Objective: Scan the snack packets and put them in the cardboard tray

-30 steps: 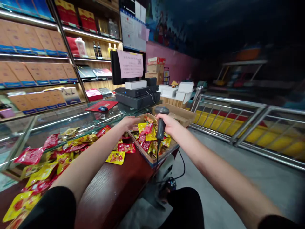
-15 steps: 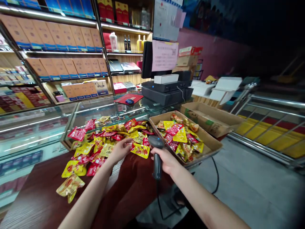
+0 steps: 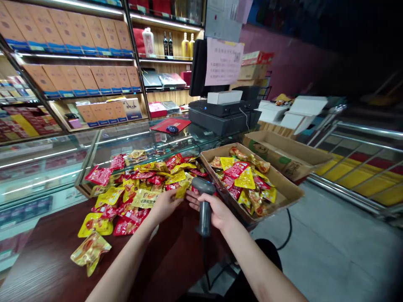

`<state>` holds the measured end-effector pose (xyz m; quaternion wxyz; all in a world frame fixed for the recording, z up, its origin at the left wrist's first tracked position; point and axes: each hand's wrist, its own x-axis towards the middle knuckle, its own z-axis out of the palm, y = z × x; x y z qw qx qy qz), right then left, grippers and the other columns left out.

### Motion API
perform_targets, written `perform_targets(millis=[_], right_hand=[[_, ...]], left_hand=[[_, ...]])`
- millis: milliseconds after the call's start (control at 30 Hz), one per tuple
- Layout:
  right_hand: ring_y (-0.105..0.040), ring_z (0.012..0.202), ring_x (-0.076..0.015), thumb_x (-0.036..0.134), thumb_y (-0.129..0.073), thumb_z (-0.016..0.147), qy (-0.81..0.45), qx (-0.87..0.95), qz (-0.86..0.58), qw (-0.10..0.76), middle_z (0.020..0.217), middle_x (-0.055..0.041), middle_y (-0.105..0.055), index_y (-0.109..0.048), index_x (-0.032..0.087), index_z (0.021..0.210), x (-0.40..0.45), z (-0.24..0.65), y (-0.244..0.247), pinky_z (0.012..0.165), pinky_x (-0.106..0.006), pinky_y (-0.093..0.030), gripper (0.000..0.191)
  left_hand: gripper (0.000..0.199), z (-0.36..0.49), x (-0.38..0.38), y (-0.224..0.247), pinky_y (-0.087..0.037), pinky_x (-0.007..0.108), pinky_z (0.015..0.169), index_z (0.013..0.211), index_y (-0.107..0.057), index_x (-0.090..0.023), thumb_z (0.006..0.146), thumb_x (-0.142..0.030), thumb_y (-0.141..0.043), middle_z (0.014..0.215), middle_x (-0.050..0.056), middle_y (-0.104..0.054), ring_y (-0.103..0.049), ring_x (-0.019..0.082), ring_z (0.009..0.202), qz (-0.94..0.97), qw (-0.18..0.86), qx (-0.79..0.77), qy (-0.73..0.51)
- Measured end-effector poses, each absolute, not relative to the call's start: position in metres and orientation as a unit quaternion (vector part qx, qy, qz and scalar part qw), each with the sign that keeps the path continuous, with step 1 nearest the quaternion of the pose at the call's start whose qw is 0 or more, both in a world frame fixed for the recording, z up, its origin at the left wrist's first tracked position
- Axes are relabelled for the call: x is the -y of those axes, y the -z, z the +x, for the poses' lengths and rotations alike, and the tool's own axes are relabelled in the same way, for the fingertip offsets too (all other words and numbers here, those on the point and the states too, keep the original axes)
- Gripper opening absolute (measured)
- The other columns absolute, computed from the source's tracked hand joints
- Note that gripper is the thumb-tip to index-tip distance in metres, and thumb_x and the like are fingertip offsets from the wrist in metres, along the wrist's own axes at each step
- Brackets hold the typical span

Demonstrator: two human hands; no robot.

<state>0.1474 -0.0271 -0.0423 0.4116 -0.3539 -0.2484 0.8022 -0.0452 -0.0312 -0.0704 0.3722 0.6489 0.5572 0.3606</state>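
My left hand (image 3: 165,205) is shut on a small yellow snack packet (image 3: 181,189) at the right edge of a heap of red and yellow foil snack packets (image 3: 135,200). My right hand (image 3: 214,207) grips a dark grey handheld barcode scanner (image 3: 204,205), its head pointing up and left, close to that packet. A cardboard tray (image 3: 217,153) of similar packets lies just to the right. One gold packet (image 3: 90,253) lies apart on the dark wooden counter (image 3: 63,247).
A glass display case (image 3: 119,144) runs behind the heap. Behind it stand a monitor (image 3: 199,69) and a black till (image 3: 223,119). A shallow cardboard box (image 3: 283,157) sits beyond the tray, and a metal railing (image 3: 355,167) lines the right. The scanner's cable (image 3: 289,230) hangs below the counter edge.
My left hand has closed on the yellow packet and raised it from the heap. My right hand and the scanner have moved left, toward it. The view has tilted slightly.
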Motion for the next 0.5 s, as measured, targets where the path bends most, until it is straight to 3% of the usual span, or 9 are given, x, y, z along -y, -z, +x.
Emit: perform_targets(millis=[67,133,200,333,500], right_hand=[[-0.065,0.099,-0.0186,0.008,-0.062,0.058,-0.785,0.276,-0.374,0.411,0.102,-0.0069,-0.07,-0.066,0.016,0.082,0.023,0.142,0.038,0.082,-0.028,-0.053,0.026],[-0.065,0.097,-0.0184,0.008,-0.062,0.057,-0.773,0.298,-0.386,0.404,0.101,-0.0059,-0.07,-0.067,0.016,0.085,0.02,0.137,0.036,0.079,-0.027,-0.054,0.03],[-0.066,0.093,-0.0189,0.008,-0.063,0.056,-0.783,0.315,-0.371,0.387,0.099,-0.0057,-0.071,-0.068,0.017,0.085,0.018,0.131,0.034,0.078,-0.029,-0.055,0.031],[-0.066,0.091,-0.0185,0.007,-0.064,0.054,-0.786,0.328,-0.349,0.391,0.094,-0.0044,-0.071,-0.068,0.017,0.084,0.018,0.123,0.034,0.081,-0.032,-0.054,0.032],[-0.067,0.084,-0.0173,0.007,-0.064,0.053,-0.765,0.37,-0.36,0.386,0.087,-0.0035,-0.071,-0.068,0.017,0.081,0.017,0.119,0.021,0.077,-0.031,-0.056,0.03]], left_hand=[[0.035,-0.049,0.029,0.066,-0.052,0.029,0.062,0.106,-0.065,-0.02,0.073,-0.033,-0.068,0.096,0.007,-0.071,-0.065,0.023,0.083,0.585,0.474,-0.53,-0.39],[0.046,-0.053,0.029,0.062,-0.051,0.026,0.055,0.108,-0.062,-0.019,0.068,-0.036,-0.074,0.1,0.008,-0.069,-0.065,0.022,0.081,0.53,0.536,-0.501,-0.426],[0.049,-0.055,0.031,0.057,-0.053,0.026,0.057,0.107,-0.061,-0.019,0.064,-0.036,-0.078,0.102,0.008,-0.068,-0.065,0.02,0.082,0.488,0.564,-0.49,-0.451],[0.039,-0.057,0.032,0.052,-0.054,0.026,0.06,0.092,-0.066,-0.017,0.064,-0.042,-0.078,0.09,0.006,-0.07,-0.065,0.017,0.075,0.395,0.596,-0.519,-0.468],[0.034,-0.064,0.016,0.044,-0.048,0.02,0.053,0.086,-0.069,-0.015,0.062,-0.037,-0.08,0.079,0.005,-0.07,-0.063,0.012,0.061,0.357,0.575,-0.53,-0.511]])
